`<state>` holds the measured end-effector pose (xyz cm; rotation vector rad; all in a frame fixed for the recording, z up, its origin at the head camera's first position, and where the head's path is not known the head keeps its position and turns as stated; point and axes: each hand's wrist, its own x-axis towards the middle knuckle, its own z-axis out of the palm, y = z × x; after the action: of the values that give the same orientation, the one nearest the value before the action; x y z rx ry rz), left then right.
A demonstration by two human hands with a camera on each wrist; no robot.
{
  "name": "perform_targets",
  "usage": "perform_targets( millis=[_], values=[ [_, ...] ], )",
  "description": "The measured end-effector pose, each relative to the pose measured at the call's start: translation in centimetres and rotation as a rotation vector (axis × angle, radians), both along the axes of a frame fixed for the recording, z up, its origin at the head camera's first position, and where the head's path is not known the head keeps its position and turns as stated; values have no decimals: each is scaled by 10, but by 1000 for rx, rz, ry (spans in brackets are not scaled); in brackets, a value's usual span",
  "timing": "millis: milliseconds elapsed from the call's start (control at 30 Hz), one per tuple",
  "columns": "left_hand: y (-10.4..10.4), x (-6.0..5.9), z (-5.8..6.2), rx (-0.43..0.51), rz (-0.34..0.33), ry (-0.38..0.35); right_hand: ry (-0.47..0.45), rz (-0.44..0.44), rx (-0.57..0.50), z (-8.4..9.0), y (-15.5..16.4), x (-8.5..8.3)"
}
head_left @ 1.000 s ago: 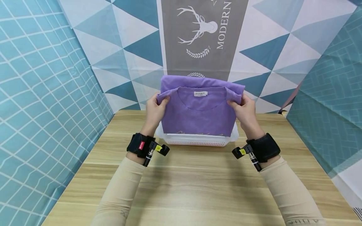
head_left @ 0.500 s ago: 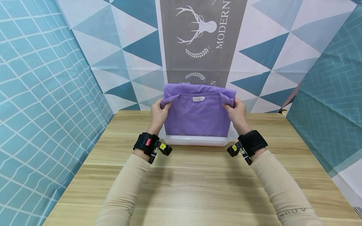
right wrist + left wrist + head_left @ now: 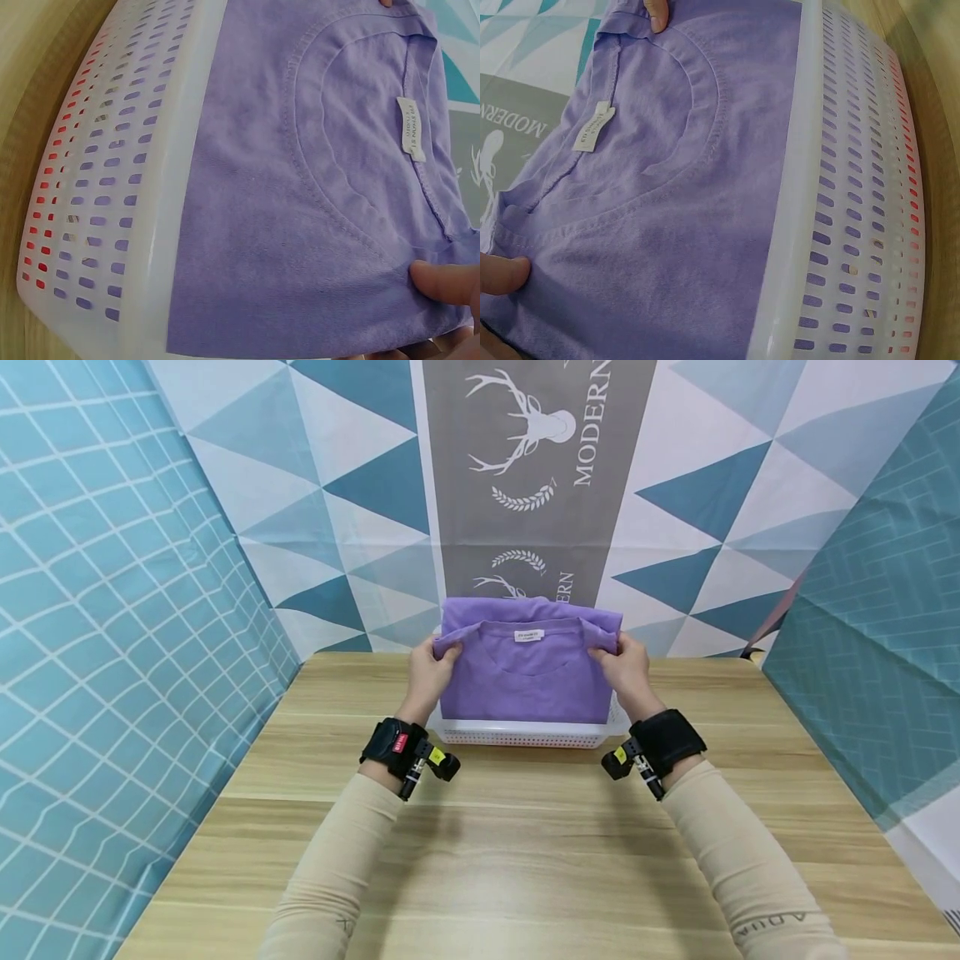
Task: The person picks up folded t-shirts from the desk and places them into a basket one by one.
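A folded purple T-shirt [image 3: 529, 672] with a white neck label [image 3: 530, 635] stands half inside a white perforated plastic basket [image 3: 525, 733] at the far middle of the wooden table [image 3: 525, 843]. My left hand [image 3: 435, 667] pinches the shirt's left shoulder edge and my right hand [image 3: 621, 664] pinches the right one. In the left wrist view the purple shirt [image 3: 660, 225] slopes down behind the basket wall [image 3: 847, 225], my thumb at its lower edge. The right wrist view shows the shirt [image 3: 315, 225] over the basket rim [image 3: 120, 202] with my thumb on its corner.
Patterned teal and white fabric panels [image 3: 112, 610] close in the table on the left, back and right. A grey banner with a deer emblem [image 3: 525, 435] hangs behind the basket. Black wrist straps with small cameras sit on both forearms.
Both hands have lowered the purple shirt farther into the basket and drawn slightly closer together. The grip on both shoulders is unchanged.
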<state>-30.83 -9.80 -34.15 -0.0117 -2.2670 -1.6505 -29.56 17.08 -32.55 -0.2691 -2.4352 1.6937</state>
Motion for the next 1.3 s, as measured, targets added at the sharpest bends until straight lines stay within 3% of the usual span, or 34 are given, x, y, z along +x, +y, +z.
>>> perform_targets(
  millis=[200,667,867,1033,1300],
  values=[
    [-1,-2,-9,-3,-18,-62,-46,9,2,-6,0,-3],
    [2,-11,-20,-15,-9,-81,-85,-5,15,-19,-2,-11],
    [3,-15,-30,-58,26,-68,-94,-24,11,-26,-6,-16],
    [1,-15,-38,-99,40,-64,-100,-26,75,-32,-8,-16],
    [-7,-12,-50,-231,-20,-230,-217,26,294,-47,-5,-13]
  ],
)
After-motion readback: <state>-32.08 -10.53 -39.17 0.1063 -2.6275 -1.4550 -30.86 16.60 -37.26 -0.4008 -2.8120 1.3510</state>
